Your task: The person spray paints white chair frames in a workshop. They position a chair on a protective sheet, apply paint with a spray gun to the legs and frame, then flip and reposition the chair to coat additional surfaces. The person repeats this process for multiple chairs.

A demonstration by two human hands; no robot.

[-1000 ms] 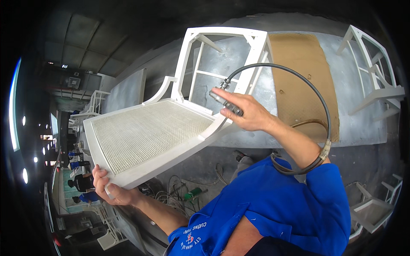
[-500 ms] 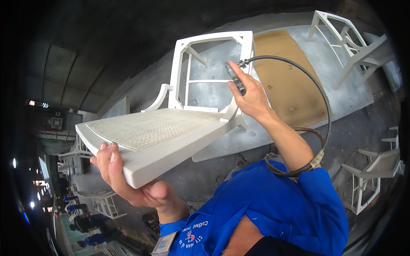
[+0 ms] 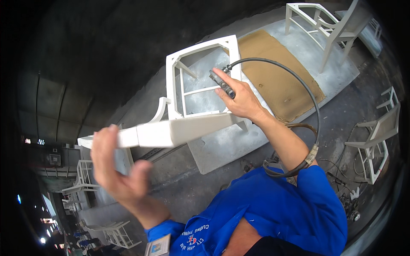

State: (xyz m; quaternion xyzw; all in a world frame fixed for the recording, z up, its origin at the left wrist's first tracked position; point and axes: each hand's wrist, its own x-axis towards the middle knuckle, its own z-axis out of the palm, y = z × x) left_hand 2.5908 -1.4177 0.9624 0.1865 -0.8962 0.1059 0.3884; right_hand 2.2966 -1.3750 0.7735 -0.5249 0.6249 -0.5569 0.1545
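A white wooden chair frame (image 3: 171,85) stands in front of me, its open seat frame upright at the far side. Its thick white chair back (image 3: 162,133) points toward me, seen along its edge. My left hand (image 3: 113,166) is smeared by motion at the back's left part, fingers stretched and thumb apart; whether the fingertips touch it, I cannot tell. Closed in my right hand (image 3: 243,99) is a small dark metal air tool (image 3: 222,83), held before the seat frame. A black hose (image 3: 294,79) runs from it and loops round my right forearm.
The chair stands by a grey-white board (image 3: 213,153) with a brown cardboard sheet (image 3: 273,72) on it. More white chairs stand at the far right (image 3: 329,32), right (image 3: 373,132) and lower left (image 3: 113,234). Hoses lie on the dark floor at right.
The chair back has turned, so its woven panel has gone from sight and its edge shows. My left hand has let go of the near corner. My right hand has shifted left with the air tool.
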